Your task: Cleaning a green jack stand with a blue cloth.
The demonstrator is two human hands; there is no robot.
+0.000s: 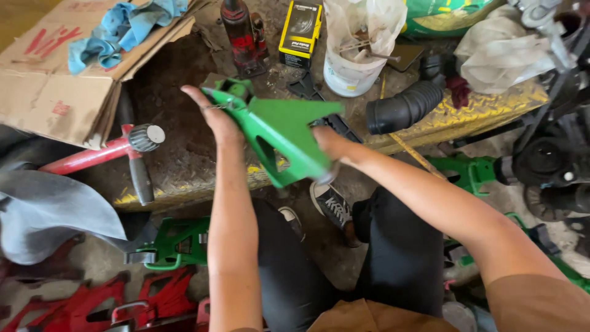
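Both arms stretch forward over the bench's front edge: the left hand (216,117) grips the green stand (279,132) near its top, the right hand (332,144) clasps its lower side, tilting it.

Soft even daylight, faint shadows, perhaps slight motion blur, mild wide-angle stretching at edges

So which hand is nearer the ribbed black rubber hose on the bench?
Right. The right hand grips the green metal stand just beside the ribbed black rubber hose; the left hand holds the stand's far end.
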